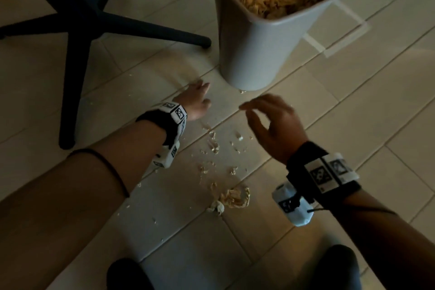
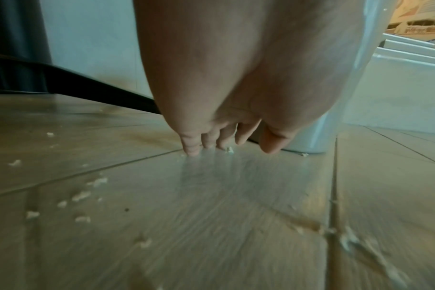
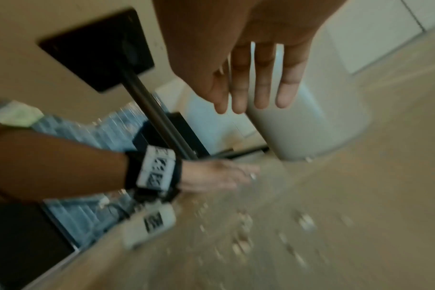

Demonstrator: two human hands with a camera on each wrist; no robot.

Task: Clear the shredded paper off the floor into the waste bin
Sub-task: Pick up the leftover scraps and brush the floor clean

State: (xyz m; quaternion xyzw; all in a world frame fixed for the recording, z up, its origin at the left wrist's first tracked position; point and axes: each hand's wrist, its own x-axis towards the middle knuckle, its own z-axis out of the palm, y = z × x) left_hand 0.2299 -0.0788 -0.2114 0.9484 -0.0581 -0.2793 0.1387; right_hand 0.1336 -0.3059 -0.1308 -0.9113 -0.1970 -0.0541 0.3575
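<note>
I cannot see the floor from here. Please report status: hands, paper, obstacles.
Left hand open, fingertips on floor. Right hand open, above floor. Shredded paper still scattered; waste bin partly filled. Chair base close on left.

bin (image 1: 256, 54) upright on floor (image 1: 353, 113), far centre, shreds inside | chair base (image 1: 77, 21) left of bin | left hand (image 1: 195, 101) just before bin's foot, fingers (image 2: 191, 145) touching floor | right hand (image 1: 270, 125) right of left, above floor | scraps (image 1: 233, 195) on floor between forearms
</note>
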